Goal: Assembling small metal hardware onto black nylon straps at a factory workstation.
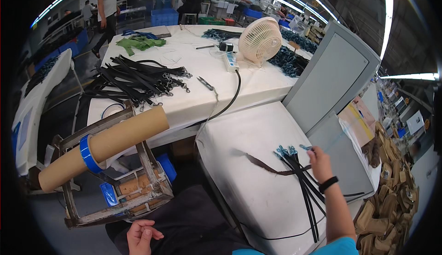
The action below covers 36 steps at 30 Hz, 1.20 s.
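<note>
My right hand (319,162) rests on a bundle of black straps (304,186) with blue clips at their far ends (286,152), pressing them onto a white padded surface (258,135). A black band is on that wrist. A single dark strap (264,165) crosses the bundle toward the left. My left hand (140,235) lies loosely curled on my dark lap at the lower edge, holding nothing.
A cardboard tube (103,146) with blue tape lies on a metal frame (138,199) at left. A white table holds a heap of black straps (133,82), scissors (206,83), a fan (259,41) and green cloth (139,42). A grey machine housing (331,80) stands at right. People work at the back.
</note>
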Each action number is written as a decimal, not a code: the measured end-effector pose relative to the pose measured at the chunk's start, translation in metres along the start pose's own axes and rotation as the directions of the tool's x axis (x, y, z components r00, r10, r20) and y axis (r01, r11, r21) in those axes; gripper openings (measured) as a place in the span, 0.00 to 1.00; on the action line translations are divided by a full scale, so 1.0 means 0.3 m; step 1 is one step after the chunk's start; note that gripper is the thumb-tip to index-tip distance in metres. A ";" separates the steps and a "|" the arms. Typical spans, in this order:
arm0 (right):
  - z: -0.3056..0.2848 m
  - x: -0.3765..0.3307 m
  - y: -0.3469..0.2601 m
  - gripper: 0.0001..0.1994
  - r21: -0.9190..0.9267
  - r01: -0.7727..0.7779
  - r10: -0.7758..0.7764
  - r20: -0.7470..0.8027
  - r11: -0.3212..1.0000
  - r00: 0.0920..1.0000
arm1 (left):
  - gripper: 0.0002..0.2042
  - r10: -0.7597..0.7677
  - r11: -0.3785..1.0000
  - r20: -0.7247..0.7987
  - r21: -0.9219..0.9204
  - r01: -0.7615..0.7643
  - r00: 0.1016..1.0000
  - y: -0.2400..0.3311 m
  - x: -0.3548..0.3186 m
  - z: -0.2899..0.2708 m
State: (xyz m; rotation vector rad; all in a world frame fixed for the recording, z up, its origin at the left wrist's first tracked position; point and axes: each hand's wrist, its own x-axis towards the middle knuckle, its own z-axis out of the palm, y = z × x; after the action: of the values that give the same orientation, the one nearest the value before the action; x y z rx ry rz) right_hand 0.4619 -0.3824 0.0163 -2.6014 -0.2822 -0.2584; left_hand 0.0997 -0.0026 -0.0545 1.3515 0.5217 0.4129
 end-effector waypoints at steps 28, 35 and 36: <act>0.729 0.263 -0.916 0.09 0.624 0.562 -0.801 0.185 0.543 0.569 | 0.10 -0.188 0.982 -0.184 -0.054 0.181 0.965 0.020 0.008 -0.085; 1.052 0.393 -1.200 0.16 0.413 0.682 -0.785 0.154 0.603 0.600 | 0.09 -0.223 0.974 -0.261 -0.100 0.204 0.939 0.000 0.001 -0.119; 1.061 0.392 -1.220 0.16 0.341 0.677 -0.754 0.202 0.652 0.625 | 0.09 -0.222 0.974 -0.268 -0.101 0.202 0.937 -0.002 0.001 -0.119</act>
State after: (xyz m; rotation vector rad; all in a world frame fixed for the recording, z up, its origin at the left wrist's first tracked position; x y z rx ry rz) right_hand 0.5258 0.1069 -0.0575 -2.1417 -1.4160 -0.0436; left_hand 0.0794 0.0264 -0.0598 1.1584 0.8702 0.4414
